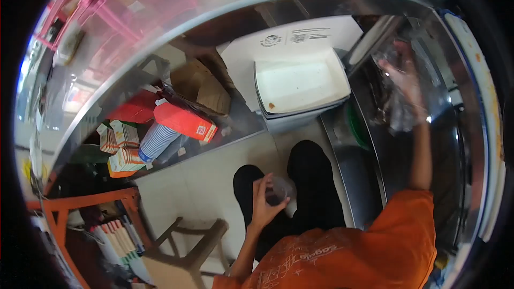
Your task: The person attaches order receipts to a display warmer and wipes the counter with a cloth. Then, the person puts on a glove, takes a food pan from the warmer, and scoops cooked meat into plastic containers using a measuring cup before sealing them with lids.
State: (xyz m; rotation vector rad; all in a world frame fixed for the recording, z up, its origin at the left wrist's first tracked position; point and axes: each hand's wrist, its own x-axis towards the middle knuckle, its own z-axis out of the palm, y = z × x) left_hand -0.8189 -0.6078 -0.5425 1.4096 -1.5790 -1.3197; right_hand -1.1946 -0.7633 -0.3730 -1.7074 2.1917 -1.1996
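One clear plastic cup (282, 186) is held in the left hand (262, 199), with the fingers on one side and the thumb on the other, so that grip is clamped on the cup. The cup is seen in front of the legs, between the two black knees (310, 163). Its long way cannot be told well, as it is seen almost end-on. From the cup, the clear plastic bag (400, 119) is found between one and two o'clock, well apart. The bag is touched by the right hand (406, 77), so that hand is much nearer to it; whether its fingers are closed on the plastic cannot be told, as they are blurred, and the bags there cannot be counted. One open white box (302, 80) is placed at twelve o'clock from the cup, and one brown cardboard box (213, 95) at eleven. At ten o'clock, one red box (182, 119) and one stack of paper cups (158, 142) are seen; the stack is tipped over, its long way set from two to eight o'clock. Beside the stack, at least three orange-and-white cartons (126, 159) are counted. One brown stool (174, 265) is set at eight o'clock.
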